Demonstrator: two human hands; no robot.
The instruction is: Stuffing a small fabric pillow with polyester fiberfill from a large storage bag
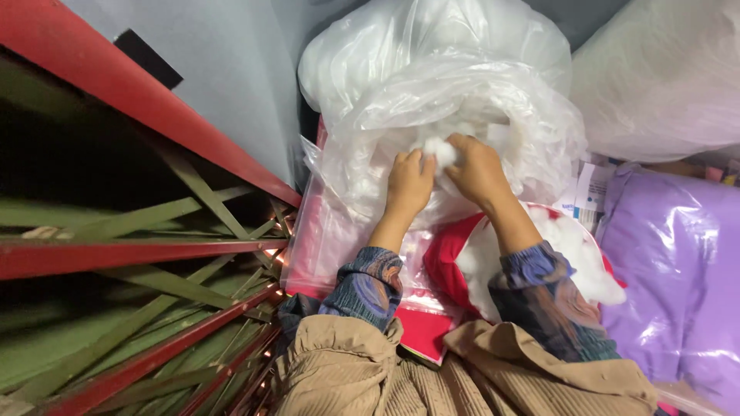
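A big clear plastic bag [432,77] full of white fluffy stuffing stands upright in front of me. Both my hands reach into its open mouth. My left hand [408,183] and my right hand [478,171] pinch the same small tuft of white stuffing [441,151] between them. Below my right forearm lies a red fabric piece [443,258] with a heap of white stuffing [574,243] bulging out of it. My sleeves are patterned blue with tan ribbed cloth over them.
A red metal frame with green slats [139,254] fills the left side. A purple plastic-wrapped bundle [678,262] lies at the right, another large clear bag [663,69] behind it. A clear packet with red contents [324,246] sits under my left arm.
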